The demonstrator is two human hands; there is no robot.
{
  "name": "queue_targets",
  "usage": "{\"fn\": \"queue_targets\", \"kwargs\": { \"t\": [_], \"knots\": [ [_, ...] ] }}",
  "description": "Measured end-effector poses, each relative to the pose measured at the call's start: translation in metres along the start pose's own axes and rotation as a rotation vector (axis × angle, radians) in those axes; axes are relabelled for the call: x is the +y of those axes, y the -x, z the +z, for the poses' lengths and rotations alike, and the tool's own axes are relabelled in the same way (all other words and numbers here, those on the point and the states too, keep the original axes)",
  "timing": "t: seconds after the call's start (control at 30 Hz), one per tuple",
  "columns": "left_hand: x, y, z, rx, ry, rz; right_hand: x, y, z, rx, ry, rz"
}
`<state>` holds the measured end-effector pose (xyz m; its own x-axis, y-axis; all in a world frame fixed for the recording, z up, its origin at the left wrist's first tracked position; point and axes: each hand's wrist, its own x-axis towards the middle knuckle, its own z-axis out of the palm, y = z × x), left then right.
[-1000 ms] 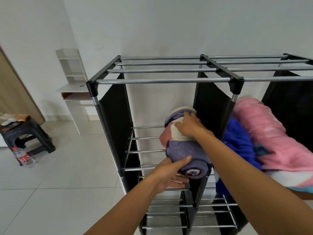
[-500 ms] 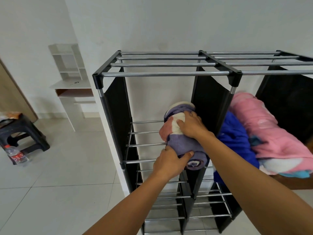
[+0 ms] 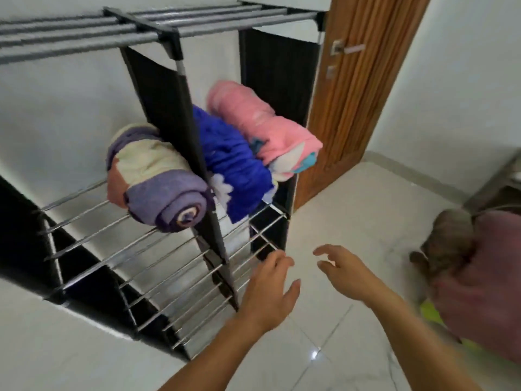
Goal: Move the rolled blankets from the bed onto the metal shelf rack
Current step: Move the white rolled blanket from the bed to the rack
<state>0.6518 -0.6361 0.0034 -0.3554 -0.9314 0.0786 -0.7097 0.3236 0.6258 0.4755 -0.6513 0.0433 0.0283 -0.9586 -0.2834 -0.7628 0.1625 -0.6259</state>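
The metal shelf rack (image 3: 174,38) fills the left half of the view, tilted by my head turn. A purple, cream and pink rolled blanket (image 3: 158,182) lies on the rack's left upper shelf bars. Right of the black divider, a blue rolled blanket (image 3: 234,167) and a pink rolled blanket (image 3: 259,128) lie side by side. My left hand (image 3: 267,292) and my right hand (image 3: 346,272) hover low in front of the rack, both with fingers spread and holding nothing.
A wooden door (image 3: 363,80) stands right of the rack. At the right edge lie a grey-brown bundle (image 3: 448,241) and a dusty pink bundle (image 3: 487,289), with something yellow-green (image 3: 431,313) beneath. White tiled floor (image 3: 352,210) spreads between them and the rack.
Both hands let go of the purple rolled blanket, which stays on the shelf, and dropped away from it. My view has swung to the right, bringing the door and bundles into sight.
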Motion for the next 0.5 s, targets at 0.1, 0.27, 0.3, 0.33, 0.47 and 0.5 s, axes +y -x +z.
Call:
{"fn": "queue_targets", "kwargs": {
  "t": [0.1, 0.27, 0.3, 0.33, 0.47, 0.5],
  "knots": [
    [0.037, -0.017, 0.041, -0.446, -0.134, 0.008, 0.080, 0.059, -0.011, 0.186, -0.154, 0.229],
    [0.133, 0.009, 0.142, -0.881, -0.207, 0.095, 0.204, 0.212, -0.013, 0.419, -0.402, 0.613],
    [0.157, 0.021, 0.164, -0.926, -0.199, 0.131, 0.228, 0.250, -0.009, 0.459, -0.449, 0.694],
    [0.182, 0.035, 0.185, -0.967, -0.181, 0.164, 0.250, 0.289, -0.005, 0.501, -0.495, 0.766],
    [0.280, 0.097, 0.266, -1.120, -0.143, 0.334, 0.317, 0.439, 0.008, 0.676, -0.624, 0.988],
    [0.305, 0.112, 0.286, -1.139, -0.131, 0.365, 0.327, 0.474, 0.010, 0.738, -0.650, 1.032]
  ]
}}
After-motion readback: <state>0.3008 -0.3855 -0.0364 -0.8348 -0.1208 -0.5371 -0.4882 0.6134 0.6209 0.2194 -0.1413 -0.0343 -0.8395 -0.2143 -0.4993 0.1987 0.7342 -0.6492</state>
